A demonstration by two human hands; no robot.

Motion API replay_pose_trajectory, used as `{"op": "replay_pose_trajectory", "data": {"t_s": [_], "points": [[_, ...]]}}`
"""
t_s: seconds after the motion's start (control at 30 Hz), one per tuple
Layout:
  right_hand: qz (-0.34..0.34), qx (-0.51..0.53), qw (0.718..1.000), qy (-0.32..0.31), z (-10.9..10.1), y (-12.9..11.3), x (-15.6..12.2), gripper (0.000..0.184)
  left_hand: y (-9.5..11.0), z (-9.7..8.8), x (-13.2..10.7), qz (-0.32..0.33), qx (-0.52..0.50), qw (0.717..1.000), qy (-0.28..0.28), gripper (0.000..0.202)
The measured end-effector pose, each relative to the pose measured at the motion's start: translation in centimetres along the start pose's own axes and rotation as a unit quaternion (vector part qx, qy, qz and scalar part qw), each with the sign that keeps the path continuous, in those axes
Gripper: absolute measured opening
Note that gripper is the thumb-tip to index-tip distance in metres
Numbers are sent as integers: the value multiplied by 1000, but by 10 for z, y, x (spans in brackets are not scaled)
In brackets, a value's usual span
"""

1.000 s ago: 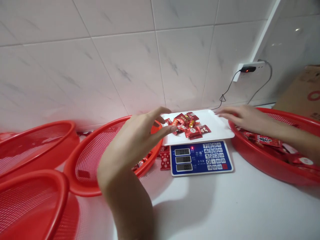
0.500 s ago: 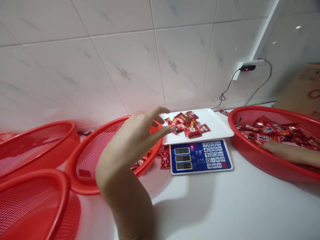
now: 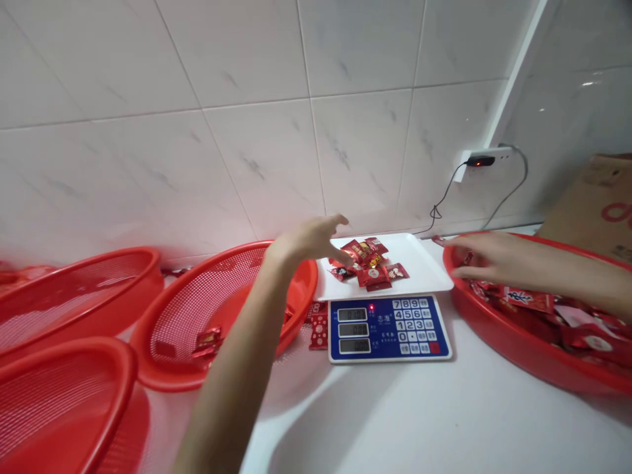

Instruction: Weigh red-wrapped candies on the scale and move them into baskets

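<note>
Two wrapped candies (image 3: pixel 208 342) newly in the red mesh basket (image 3: pixel 207 263)

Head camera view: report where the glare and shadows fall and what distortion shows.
In the head view, a small glare spot sits on the wall tile at upper right; the counter shows a soft shadow below the left arm; the middle red basket sits below a faint red tint on the wall; the tile lines lean, suggesting wide-angle distortion.

The electronic scale (image 3: pixel 390 328) bears the brand 志准 on its blue panel and keypad digits 0 to 9; its three display readings are too small to read.
</note>
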State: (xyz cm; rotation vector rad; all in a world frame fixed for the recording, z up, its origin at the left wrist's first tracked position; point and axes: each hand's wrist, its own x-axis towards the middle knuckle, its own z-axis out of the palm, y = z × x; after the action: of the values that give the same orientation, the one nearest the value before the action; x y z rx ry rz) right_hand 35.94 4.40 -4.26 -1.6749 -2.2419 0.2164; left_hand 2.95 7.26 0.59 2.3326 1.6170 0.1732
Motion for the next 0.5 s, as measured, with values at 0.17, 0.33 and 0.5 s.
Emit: {"op": "replay_pose_trajectory", "data": {"t_s": [0.17, 0.33, 0.5], "points": [[55, 31, 976, -206, 29, -72, 66, 149, -2, 17, 78, -49, 63, 976, -203, 147], [118, 30, 938, -326, 60, -92, 111, 188, -11, 32, 104, -75, 90, 948, -297, 71], [97, 47, 928, -357, 67, -96, 131, 184, -22, 44, 120, 14, 71, 959, -275, 40]]}}
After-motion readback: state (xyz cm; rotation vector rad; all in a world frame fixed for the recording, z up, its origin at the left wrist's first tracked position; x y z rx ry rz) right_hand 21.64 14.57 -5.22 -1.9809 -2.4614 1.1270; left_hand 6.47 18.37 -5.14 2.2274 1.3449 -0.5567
